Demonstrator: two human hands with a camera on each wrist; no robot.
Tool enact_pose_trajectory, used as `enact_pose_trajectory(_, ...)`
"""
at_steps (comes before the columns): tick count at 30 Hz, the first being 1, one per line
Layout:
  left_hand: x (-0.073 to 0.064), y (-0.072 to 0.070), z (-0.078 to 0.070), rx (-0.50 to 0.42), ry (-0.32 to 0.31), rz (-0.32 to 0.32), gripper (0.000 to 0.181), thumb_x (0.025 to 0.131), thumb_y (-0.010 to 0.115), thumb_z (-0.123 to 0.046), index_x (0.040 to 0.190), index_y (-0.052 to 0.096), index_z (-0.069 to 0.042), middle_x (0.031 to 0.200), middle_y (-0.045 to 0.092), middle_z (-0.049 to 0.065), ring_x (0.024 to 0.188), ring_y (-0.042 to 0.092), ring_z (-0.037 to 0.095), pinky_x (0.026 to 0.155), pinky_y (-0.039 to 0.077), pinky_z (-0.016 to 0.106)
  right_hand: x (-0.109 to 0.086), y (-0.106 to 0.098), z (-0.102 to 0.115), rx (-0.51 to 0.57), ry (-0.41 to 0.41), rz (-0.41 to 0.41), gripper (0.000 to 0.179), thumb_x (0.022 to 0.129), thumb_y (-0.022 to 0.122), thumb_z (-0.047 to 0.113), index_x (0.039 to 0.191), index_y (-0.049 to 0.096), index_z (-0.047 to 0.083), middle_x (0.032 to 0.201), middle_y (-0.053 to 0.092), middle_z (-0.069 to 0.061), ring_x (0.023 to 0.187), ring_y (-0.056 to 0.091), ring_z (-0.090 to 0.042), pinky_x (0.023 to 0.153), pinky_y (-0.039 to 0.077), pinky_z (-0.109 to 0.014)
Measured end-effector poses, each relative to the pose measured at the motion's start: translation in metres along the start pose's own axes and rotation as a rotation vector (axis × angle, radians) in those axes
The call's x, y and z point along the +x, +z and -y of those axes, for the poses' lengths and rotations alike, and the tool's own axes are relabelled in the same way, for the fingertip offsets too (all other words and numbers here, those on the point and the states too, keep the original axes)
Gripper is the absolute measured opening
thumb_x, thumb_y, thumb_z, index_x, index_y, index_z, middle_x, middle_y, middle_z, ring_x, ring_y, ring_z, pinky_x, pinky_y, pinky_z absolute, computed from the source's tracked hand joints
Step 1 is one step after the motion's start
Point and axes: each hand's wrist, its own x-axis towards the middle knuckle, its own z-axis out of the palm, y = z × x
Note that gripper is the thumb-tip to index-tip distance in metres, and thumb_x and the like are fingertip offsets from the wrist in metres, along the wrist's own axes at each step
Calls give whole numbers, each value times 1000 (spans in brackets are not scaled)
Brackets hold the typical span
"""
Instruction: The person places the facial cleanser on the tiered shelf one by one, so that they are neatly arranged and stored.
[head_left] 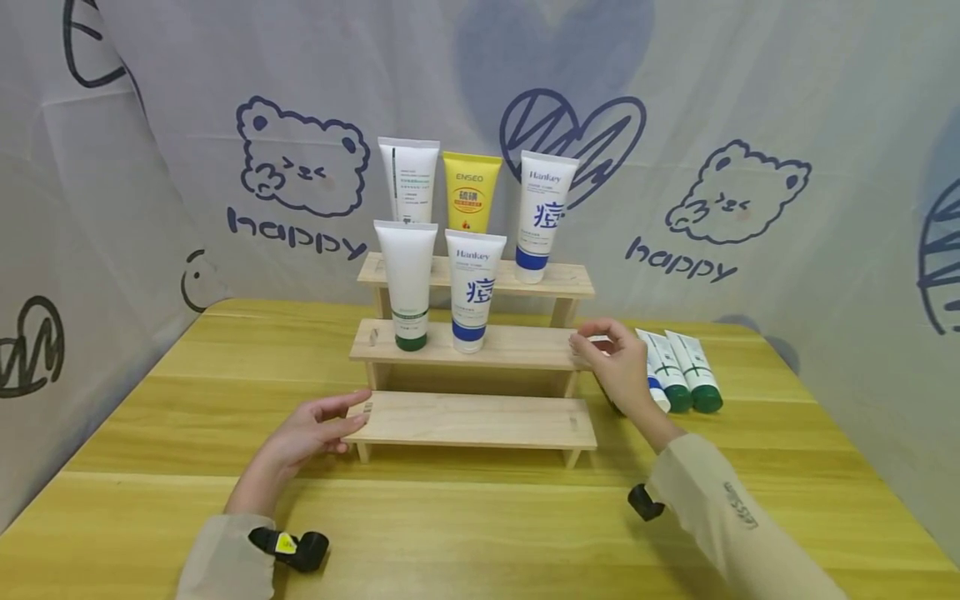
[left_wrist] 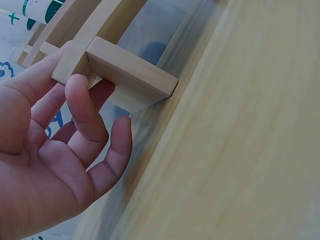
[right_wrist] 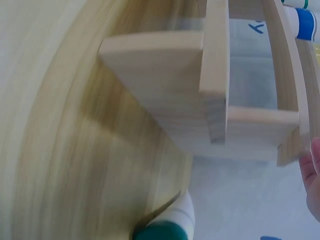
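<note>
A three-tier wooden display stand (head_left: 480, 419) stands on the table between both hands. My left hand (head_left: 309, 429) grips the left end of its bottom shelf, thumb and fingers at the corner; the left wrist view shows the lower fingers loosely bent beneath. My right hand (head_left: 622, 367) holds the right end of the middle shelf between thumb and fingers. On that shelf stand a white tube with a green cap (head_left: 408, 283) and a white tube with a blue cap (head_left: 474, 287). The top shelf carries a white tube (head_left: 408, 179), a yellow tube (head_left: 471, 192) and another blue-capped tube (head_left: 545, 212).
To the right of the stand, green-capped tubes (head_left: 693, 371) lie on the wooden table (head_left: 480, 533), beside a blue-capped one (head_left: 657, 393) partly hidden by the right hand. A printed cloth (head_left: 442, 67) hangs behind the table.
</note>
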Motion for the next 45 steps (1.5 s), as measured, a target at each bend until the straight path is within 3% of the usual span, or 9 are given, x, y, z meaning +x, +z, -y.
enact_pose_trajectory(8,0,0,1,3,-5,-5,56,85,63,-20,132,40,1,112,45,13,68,49,10,59,48,20,-2,-26,-60,70,-51,-33,9,77,71,9,81,65,5,81,62,-5,77,57,-12,65,47,-17)
enact_pose_trajectory(12,0,0,1,1,-10,-6,56,85,62,-21,132,40,1,112,45,13,68,49,10,60,48,20,-3,-35,-43,-33,5,-54,13,78,69,9,81,63,-2,81,61,-13,77,56,-16,65,47,-19)
enact_pose_trajectory(15,0,0,1,0,-10,-8,56,85,62,-20,132,40,1,112,46,13,68,50,10,59,48,20,-4,-49,-76,-89,-4,-76,12,78,69,10,83,64,0,82,62,-11,78,56,-15,64,46,-16)
enact_pose_trajectory(19,0,0,1,-4,-7,-8,56,85,62,-20,132,40,1,113,45,13,68,50,10,59,48,20,-6,-74,-144,-168,-17,-103,11,78,71,15,86,66,10,87,63,-3,83,58,-13,65,47,-16)
enact_pose_trajectory(21,0,0,1,-4,-6,-7,56,85,62,-20,132,40,1,113,45,14,68,50,10,59,48,20,-7,-84,-156,-227,-11,-100,11,78,70,20,87,66,15,88,63,0,83,58,-12,64,47,-17)
enact_pose_trajectory(28,-1,0,1,2,0,-4,56,86,62,-20,133,39,1,120,44,17,69,50,10,59,48,21,-7,-97,-109,-140,147,-136,15,76,72,14,83,65,3,85,63,-8,78,56,-11,62,44,-12)
enact_pose_trajectory(35,-2,1,0,-2,2,0,56,86,61,-19,133,39,1,125,43,18,64,50,9,59,48,21,-11,-129,-169,-417,194,-165,20,78,68,34,87,64,16,86,61,5,77,55,-5,59,44,-12)
enact_pose_trajectory(40,-2,1,0,8,0,-6,57,85,62,-21,133,40,0,119,46,15,62,49,9,59,48,20,-14,-145,-172,-409,276,-160,20,80,68,27,90,65,10,86,62,-1,79,54,-10,62,43,-12)
enact_pose_trajectory(45,-1,0,2,6,1,-10,57,85,62,-21,133,40,-1,126,44,17,61,49,8,58,47,20,-16,-159,-185,-545,324,-160,29,80,65,38,96,65,13,92,61,2,84,51,-8,66,42,-15)
